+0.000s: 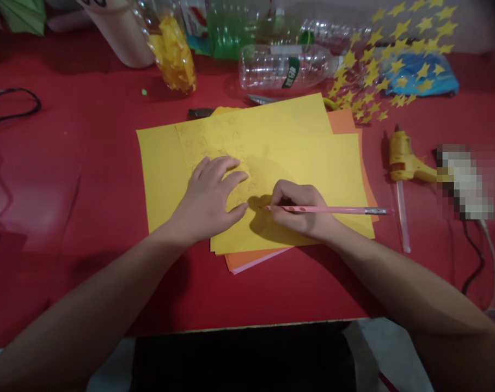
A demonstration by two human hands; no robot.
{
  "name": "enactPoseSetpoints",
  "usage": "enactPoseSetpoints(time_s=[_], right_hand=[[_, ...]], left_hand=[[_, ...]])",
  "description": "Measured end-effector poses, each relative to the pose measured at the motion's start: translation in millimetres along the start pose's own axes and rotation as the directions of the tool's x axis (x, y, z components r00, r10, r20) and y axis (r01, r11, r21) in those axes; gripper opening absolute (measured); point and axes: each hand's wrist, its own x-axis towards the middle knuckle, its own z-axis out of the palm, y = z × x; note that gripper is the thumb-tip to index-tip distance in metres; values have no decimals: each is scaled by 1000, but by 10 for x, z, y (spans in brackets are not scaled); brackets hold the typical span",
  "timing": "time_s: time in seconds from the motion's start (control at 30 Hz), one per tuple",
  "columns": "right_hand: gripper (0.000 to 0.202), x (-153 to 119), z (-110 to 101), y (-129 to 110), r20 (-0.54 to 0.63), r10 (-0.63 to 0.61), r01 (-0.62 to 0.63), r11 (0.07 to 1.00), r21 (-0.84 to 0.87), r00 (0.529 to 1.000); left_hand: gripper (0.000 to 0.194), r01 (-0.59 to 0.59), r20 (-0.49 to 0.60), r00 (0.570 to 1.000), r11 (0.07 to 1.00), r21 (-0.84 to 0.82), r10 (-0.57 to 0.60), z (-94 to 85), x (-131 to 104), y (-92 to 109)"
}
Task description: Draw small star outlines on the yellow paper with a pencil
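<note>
My right hand (298, 209) grips a pink pencil (332, 210), its tip close to the surface of a yellow sheet of paper (312, 163). Whether the tip touches the paper I cannot tell. My left hand (214, 196) lies with spread fingers on the yellow paper, left of the pencil tip. Rows of small pencil-drawn stars (202, 142) show on the sheet above and beside the left fingers; some are hidden under that hand. Beneath the yellow sheets, orange paper (347, 121) and a pink sheet stick out at the edges.
Right of the paper lies a yellow glue gun (401, 155) with a clear glue stick, near a blurred-out object (468, 182) with cables. Behind the paper are a plastic bottle (286, 68), a container of yellow pieces (173, 54), scissors (263, 99) and several yellow stars (372, 71) on a red table (87, 179).
</note>
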Motion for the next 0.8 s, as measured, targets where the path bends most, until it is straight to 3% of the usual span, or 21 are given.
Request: enactPoseSetpoints(time_s=[0.8], right_hand=[[11,3,-5,3,19,-87,87,996,-2,996]], left_hand=[[35,-3,8,1000,1000,-9,3,-4,1,-5]])
